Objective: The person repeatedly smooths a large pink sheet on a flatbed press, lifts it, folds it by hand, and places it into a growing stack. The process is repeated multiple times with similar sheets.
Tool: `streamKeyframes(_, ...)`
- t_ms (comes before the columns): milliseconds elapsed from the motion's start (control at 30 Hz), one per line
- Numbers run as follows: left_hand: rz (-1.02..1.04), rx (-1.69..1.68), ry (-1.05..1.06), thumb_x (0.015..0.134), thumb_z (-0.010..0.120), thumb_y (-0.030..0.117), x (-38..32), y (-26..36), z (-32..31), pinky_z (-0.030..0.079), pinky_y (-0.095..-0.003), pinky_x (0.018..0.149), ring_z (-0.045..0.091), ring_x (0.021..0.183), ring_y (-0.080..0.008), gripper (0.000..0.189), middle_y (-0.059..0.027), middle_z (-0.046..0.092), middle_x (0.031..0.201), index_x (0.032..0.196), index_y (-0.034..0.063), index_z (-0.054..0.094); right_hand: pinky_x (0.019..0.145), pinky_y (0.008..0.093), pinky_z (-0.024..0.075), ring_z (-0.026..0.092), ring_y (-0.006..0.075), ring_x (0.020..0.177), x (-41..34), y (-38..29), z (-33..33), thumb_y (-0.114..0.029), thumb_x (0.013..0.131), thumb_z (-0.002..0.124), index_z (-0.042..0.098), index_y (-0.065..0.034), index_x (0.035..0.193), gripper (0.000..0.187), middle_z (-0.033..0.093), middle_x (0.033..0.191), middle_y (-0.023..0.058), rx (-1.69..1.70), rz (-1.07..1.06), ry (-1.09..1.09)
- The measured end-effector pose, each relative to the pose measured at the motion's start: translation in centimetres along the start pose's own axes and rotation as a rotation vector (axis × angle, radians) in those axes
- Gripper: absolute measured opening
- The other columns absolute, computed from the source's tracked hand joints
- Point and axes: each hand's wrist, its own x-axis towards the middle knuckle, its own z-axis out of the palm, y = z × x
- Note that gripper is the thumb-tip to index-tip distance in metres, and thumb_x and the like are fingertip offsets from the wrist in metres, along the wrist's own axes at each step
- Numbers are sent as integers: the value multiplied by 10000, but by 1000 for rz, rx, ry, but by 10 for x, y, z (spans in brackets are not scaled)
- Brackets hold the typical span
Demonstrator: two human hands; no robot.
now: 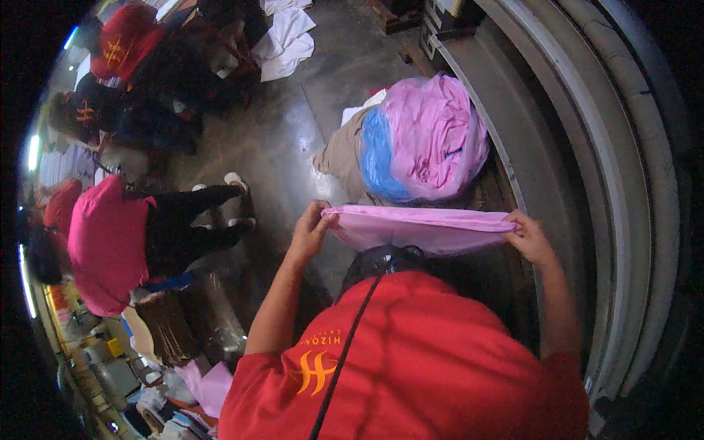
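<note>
A pink cloth (421, 225) is stretched sideways in front of my body, its upper edge gathered in a folded band. My left hand (312, 226) pinches its left end between thumb and fingers. At the opposite corner, my right hand (526, 234) grips the right end. Just beyond the cloth sits a large bundle of pink fabric (429, 132), partly covered in clear plastic. Blue plastic (379, 157) shows along the bundle's left side, and a beige cloth (344, 154) lies against it.
Along the right runs a long pale ledge (484, 110). White cloths (286, 44) lie on the concrete floor (291, 115) farther off. A person in a pink shirt (107, 242) stands at left, with other people in red (124, 41) and dark clothing behind. Pink fabric (212, 385) and assorted items are lower left.
</note>
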Motion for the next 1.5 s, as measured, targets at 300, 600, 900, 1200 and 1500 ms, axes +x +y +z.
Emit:
streamKeyframes(300,-14,177,-21,900,596,239,208,-84,25,438,-299,826,549,909,-159,308,-81,596,940,1064,-5,502,655,343,480,598,183,714,187,66,-65,-33,817,590,536,-21,981,173,609,801,82,-517,-77,220)
streamKeyframes(600,-92,228,-12,893,610,214,444,-104,22,490,-298,714,615,797,-164,232,-75,616,890,1001,29,519,553,322,503,651,183,663,416,132,-83,-53,842,585,494,-23,1040,221,605,874,102,121,202,539)
streamKeyframes(900,-275,-26,-104,888,621,200,559,-153,26,561,-346,715,673,812,-251,287,-142,634,979,1059,11,488,769,485,448,587,456,900,511,199,-48,-162,869,549,456,-45,1119,291,595,1003,282,-655,99,563)
streamKeyframes(1200,-142,158,-92,887,621,163,661,-167,47,569,-371,712,657,841,-257,331,-176,616,1028,1125,4,455,858,492,427,547,461,999,594,213,-77,-23,857,443,431,-31,1169,313,570,1025,316,-683,24,815)
streamKeyframes(1500,143,428,-8,844,629,272,560,-288,65,470,-365,880,579,1055,-324,470,-219,558,1179,1216,10,509,1074,452,293,249,459,1317,569,282,14,-68,727,701,346,-127,1392,756,59,1469,303,-708,-210,615)
